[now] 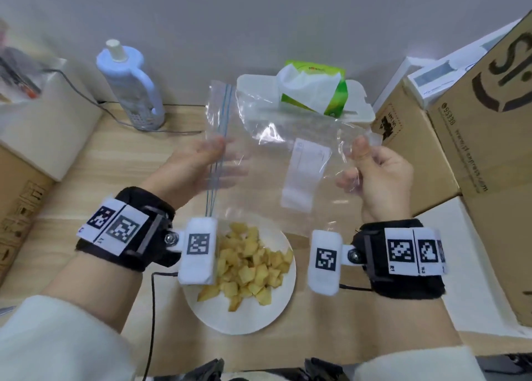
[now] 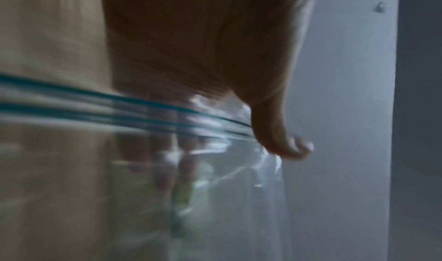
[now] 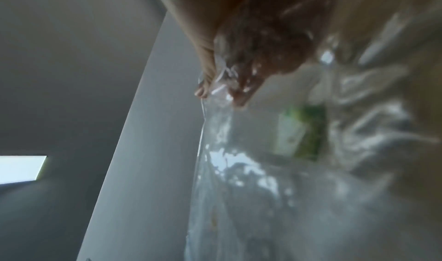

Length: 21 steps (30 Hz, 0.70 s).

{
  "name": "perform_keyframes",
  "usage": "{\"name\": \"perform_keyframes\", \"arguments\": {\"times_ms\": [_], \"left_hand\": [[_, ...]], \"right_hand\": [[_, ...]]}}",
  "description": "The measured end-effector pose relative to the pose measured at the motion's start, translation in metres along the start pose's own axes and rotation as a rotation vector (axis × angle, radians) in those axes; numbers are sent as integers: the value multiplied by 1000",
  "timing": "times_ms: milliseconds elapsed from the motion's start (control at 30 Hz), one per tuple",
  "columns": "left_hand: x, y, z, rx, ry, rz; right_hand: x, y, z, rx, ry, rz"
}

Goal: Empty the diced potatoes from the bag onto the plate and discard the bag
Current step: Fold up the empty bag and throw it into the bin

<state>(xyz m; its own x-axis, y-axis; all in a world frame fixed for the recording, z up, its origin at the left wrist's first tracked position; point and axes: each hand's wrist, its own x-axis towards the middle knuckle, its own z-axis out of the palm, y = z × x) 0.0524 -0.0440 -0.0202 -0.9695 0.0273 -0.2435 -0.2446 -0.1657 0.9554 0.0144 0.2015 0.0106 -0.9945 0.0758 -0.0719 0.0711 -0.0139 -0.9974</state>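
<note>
Diced potatoes [image 1: 247, 262] are lying heaped on the plate [image 1: 276, 311] at six o'clock, nearest you. You are holding the bag [image 1: 276, 162] stretched above them, apparently emptied, its long axis running nine to three: your left hand [image 1: 198, 165] is pinching the zipper end, your right hand [image 1: 377, 173] pinching the far corner. No bin is showing.

Wooden table [image 1: 86, 162] (pale grain) bears plate [image 1: 276, 308], bottle [image 1: 129, 84], boxes [image 1: 414, 139].
</note>
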Motion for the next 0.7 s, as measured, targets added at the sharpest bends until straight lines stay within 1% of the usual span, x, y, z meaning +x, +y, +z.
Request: {"name": "perform_keyframes", "arguments": {"times_ms": [33,67,167,233,333,400,467,533,600,700], "left_hand": [[-1,-3,1,61,-48,-21],[-1,-5,2,105,-48,-13],[7,-7,0,112,99,10],[10,-5,-3,112,152,1],[9,-6,-11,125,215,1],[5,-5,-18,109,244,17],[4,-1,-23,68,263,37],[3,4,-25,20,279,60],[5,8,-25,-15,287,79],[6,7,-24,-62,257,96]], "right_hand": [[6,2,-1,11,-1,1],[13,4,-1,4,-1,-4],[26,14,-4,-39,31,-38],[32,19,-5,-94,6,-16],[35,17,0,-78,-180,74],[35,13,2,-38,-320,79],[31,11,2,-77,-462,91],[24,9,3,-166,-584,156],[15,8,4,-222,-638,194],[3,-1,5,-263,-620,124]]}}
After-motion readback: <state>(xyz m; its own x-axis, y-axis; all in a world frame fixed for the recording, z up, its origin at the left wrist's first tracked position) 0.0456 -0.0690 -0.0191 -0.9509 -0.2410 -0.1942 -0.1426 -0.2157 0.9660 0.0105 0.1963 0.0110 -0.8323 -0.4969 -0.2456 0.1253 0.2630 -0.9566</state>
